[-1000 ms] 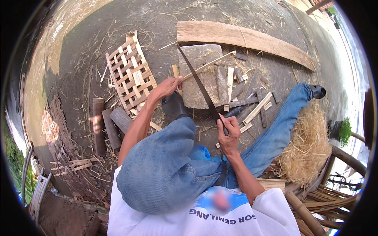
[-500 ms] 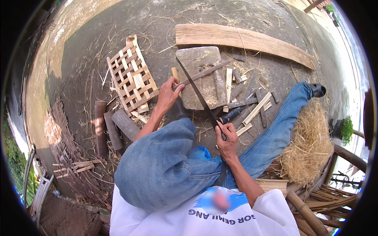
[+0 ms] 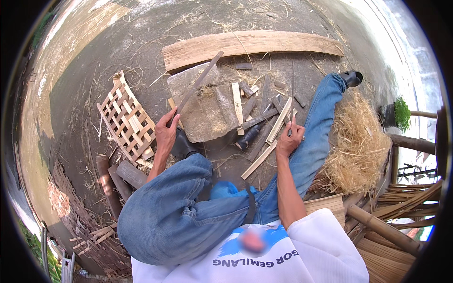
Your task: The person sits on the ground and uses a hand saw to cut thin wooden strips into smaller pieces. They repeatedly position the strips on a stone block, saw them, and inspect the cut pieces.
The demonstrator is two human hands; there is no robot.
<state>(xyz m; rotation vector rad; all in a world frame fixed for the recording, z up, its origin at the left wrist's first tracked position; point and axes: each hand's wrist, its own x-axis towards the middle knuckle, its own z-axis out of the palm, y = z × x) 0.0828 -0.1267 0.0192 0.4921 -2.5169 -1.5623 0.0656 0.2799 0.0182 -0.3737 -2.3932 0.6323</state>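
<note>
Gripping a dark slat (image 3: 198, 83) in the left hand (image 3: 166, 133) over a stone block (image 3: 203, 119), left of centre; clasping a long knife (image 3: 292, 89) in the right hand (image 3: 289, 139), right of centre.

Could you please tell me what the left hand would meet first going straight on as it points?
The left hand would probably first meet the left edge of the grey block, or the small pale stick beside it; the hand's height is unclear in this view, so it might pass above both.

The right hand (image 3: 289, 137) now holds the long dark metal blade (image 3: 292, 82) centre-right, clear of the flat grey-brown wooden strip (image 3: 199, 83).
</note>
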